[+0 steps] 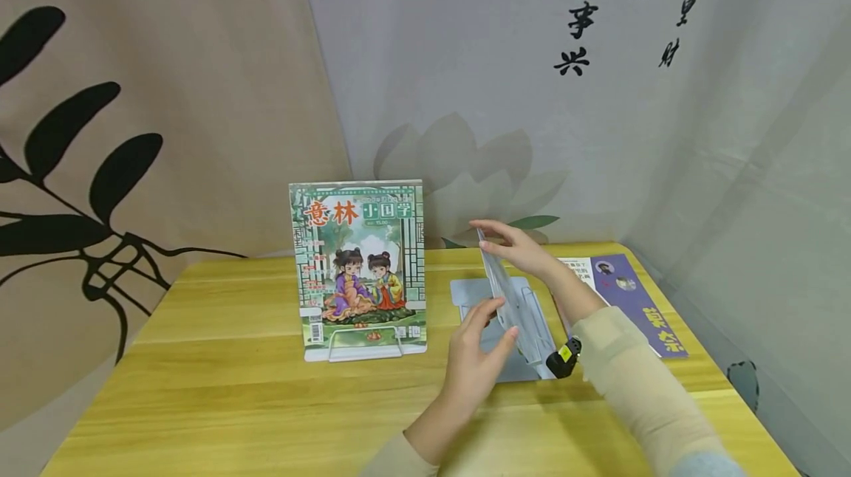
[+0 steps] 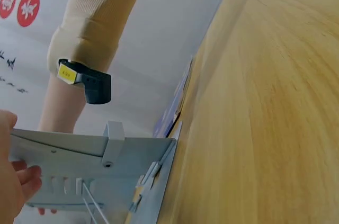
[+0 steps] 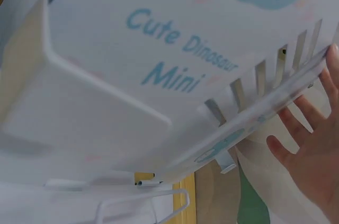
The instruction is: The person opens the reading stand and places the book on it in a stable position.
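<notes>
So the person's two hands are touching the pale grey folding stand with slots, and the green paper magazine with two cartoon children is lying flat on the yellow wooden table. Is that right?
Not quite: the green magazine isn't lying flat. The head view shows it propped upright on the yellow table. The left hand and right hand are touching the grey stand.

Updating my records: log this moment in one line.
right hand: holds raised panel; left hand: touches panel; magazine: upright; purple booklet: lying flat
</notes>
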The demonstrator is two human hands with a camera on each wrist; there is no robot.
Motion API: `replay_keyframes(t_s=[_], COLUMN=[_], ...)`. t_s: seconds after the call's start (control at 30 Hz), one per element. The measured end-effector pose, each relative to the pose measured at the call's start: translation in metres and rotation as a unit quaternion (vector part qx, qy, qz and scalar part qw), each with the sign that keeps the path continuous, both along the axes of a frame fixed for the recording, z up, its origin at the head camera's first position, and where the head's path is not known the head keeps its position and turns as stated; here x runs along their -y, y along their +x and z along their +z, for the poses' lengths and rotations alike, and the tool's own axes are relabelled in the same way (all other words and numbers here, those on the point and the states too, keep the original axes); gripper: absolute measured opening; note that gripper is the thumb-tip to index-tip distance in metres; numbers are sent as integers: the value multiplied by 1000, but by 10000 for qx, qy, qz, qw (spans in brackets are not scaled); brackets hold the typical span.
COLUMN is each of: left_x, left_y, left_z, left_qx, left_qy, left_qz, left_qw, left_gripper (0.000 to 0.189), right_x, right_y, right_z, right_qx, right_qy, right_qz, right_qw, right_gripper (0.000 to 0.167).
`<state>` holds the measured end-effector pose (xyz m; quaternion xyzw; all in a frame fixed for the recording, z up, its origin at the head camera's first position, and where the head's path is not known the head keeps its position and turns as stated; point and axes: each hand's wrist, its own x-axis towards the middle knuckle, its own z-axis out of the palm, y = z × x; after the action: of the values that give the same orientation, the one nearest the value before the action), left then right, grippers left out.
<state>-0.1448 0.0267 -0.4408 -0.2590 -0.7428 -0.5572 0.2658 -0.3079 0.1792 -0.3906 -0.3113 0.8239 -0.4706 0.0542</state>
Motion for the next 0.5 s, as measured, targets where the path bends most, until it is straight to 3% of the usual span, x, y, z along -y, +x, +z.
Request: replay_keyframes(t_s=[0.3, 0.5], left_x=[6, 22], left_y=[-2, -4], left_z=[4, 6], left_qx=[-163, -196], left_qy=[-209, -364], left_qz=[275, 342], left_qw=[9993, 9986], left_gripper=[36, 40], right_x=[-2, -11], right_y=[2, 6], right_z=[-5, -6], right_qx=[72, -157], right_qy=[-196, -44], right_qz=[-360, -713], right_qw=[9991, 9973], right_gripper=[48, 52])
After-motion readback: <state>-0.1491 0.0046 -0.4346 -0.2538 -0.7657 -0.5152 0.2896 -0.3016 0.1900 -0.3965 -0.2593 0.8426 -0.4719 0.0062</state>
